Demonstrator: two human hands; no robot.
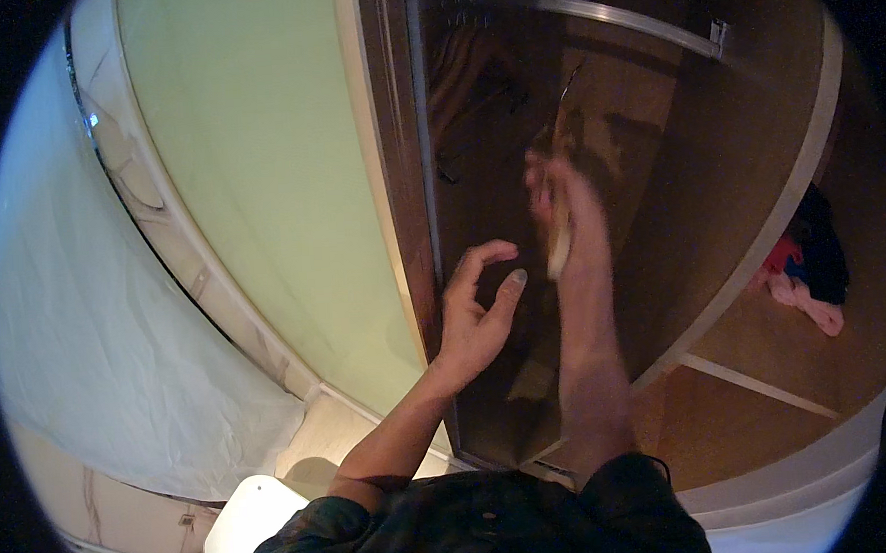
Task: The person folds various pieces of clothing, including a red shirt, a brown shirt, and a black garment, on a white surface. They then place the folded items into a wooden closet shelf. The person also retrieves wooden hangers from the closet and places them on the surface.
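My right hand is raised inside a dark wardrobe, its fingers closed around a wooden clothes hanger. The hanger stands nearly upright and is blurred; a thin metal hook shows above the fingers. Lower and to the left, my left hand holds nothing, with thumb and fingers curved apart. It is close to the wardrobe's left side edge. A metal clothes rail runs across the top. Several wooden hangers hang from it at the left, dim in the shadow.
On a wooden shelf at the right lies a pile of dark, red and pink clothes. A pale green panel borders the wardrobe. At the lower left is a white seat-like object, beside a pale draped sheet.
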